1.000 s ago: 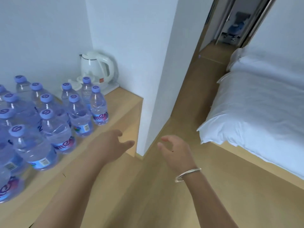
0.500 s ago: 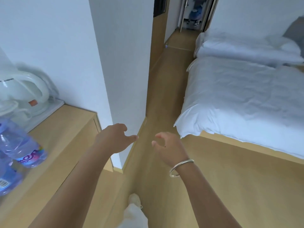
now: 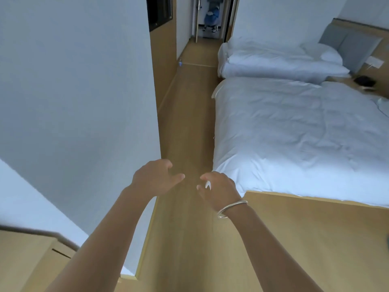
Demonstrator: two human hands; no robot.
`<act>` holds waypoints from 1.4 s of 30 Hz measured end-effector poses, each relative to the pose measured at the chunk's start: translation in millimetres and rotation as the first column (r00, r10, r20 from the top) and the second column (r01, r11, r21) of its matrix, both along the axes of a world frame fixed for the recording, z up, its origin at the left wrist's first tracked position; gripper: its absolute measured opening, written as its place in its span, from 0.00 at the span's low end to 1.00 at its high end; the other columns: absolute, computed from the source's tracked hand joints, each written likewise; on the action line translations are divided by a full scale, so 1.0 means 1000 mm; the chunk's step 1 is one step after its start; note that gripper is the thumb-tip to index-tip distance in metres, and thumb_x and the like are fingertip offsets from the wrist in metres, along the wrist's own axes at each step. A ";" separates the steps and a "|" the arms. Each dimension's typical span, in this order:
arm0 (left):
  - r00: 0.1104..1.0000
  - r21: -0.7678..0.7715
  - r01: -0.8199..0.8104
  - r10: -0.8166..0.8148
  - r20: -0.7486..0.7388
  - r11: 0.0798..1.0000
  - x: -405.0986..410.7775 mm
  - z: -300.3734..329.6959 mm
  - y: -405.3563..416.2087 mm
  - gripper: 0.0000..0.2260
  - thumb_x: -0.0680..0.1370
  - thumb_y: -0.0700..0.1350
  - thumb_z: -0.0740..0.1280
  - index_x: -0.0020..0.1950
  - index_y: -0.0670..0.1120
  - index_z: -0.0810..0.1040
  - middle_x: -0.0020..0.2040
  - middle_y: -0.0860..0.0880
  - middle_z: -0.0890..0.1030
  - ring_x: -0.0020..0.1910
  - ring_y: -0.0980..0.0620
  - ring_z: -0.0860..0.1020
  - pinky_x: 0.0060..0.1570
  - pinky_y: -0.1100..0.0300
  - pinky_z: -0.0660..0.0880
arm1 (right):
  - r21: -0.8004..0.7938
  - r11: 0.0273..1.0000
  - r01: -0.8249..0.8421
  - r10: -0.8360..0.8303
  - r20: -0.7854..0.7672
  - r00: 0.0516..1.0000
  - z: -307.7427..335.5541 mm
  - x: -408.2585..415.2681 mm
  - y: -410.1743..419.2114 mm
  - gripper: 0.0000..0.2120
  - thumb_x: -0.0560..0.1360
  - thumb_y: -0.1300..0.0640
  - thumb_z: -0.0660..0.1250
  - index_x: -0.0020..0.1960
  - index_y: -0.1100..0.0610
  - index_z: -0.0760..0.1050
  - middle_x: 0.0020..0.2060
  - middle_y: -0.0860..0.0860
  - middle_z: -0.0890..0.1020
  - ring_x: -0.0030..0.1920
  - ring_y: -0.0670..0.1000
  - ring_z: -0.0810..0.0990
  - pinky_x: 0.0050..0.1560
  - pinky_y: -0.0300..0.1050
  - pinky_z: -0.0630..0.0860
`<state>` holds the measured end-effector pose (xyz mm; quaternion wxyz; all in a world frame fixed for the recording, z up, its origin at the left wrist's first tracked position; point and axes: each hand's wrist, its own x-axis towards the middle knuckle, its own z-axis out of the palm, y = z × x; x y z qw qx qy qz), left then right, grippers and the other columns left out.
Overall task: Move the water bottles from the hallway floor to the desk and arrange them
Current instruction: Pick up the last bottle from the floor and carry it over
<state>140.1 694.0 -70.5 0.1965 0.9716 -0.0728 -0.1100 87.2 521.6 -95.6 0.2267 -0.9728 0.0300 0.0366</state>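
Left hand: the person's bare left hand [image 3: 154, 178] was held out at about 6 o'clock of the view, fingers loosely curled and spread, gripping nothing.
Right hand: the bare right hand [image 3: 219, 191] hung just beside the left at its 3 o'clock, apart from it, fingers loosely bent and empty; a thin silver metal bangle [image 3: 231, 209] circled its wrist.
Water bottle: one small clear plastic water bottle with a blue label [image 3: 180, 62] stood on the light wooden hallway floor [image 3: 189, 114] at about 12 o'clock, far from both hands, close against the wood-panelled hallway wall; too small to tell more.
Desk: a corner of the light wooden desk [image 3: 23, 262] showed at 8 o'clock, beside the left forearm.
Wall: a plain white wall corner [image 3: 80, 98] filled 9 to 11 o'clock.
Beds: a bed with rumpled white bedding [image 3: 294, 140] lay at 2 to 3 o'clock, and a second white-covered bed [image 3: 273, 60] stood beyond it at 1 o'clock.
Doorway: an open doorway [image 3: 211, 16] stood at 12 o'clock, at the hallway's far end.
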 end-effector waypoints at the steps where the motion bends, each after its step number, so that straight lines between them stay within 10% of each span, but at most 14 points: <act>1: 1.000 0.000 0.003 -0.003 -0.010 1.000 0.014 -0.001 -0.005 0.27 0.75 0.63 0.61 0.70 0.50 0.68 0.66 0.52 0.73 0.64 0.50 0.72 0.57 0.56 0.67 | 0.002 1.000 0.003 -0.003 -0.003 1.000 -0.001 0.014 -0.005 0.16 0.77 0.49 0.60 0.63 0.54 0.72 0.60 0.48 0.76 0.63 0.51 0.70 0.64 0.46 0.63; 22: 0.997 -0.019 -0.063 0.062 -0.052 0.998 0.382 -0.004 -0.166 0.29 0.77 0.61 0.61 0.74 0.49 0.62 0.72 0.51 0.67 0.70 0.50 0.66 0.66 0.52 0.66 | 0.000 0.997 -0.079 0.079 -0.041 0.996 0.002 0.402 -0.195 0.18 0.78 0.50 0.59 0.66 0.54 0.70 0.62 0.49 0.75 0.63 0.50 0.70 0.66 0.47 0.65; 42: 0.998 -0.035 -0.001 -0.001 -0.060 0.999 0.802 -0.007 -0.178 0.30 0.77 0.61 0.61 0.75 0.48 0.61 0.73 0.49 0.66 0.69 0.49 0.68 0.63 0.53 0.68 | 0.026 0.999 -0.040 0.041 -0.059 0.997 -0.007 0.822 -0.203 0.21 0.77 0.50 0.61 0.68 0.54 0.68 0.67 0.50 0.70 0.67 0.52 0.67 0.69 0.49 0.63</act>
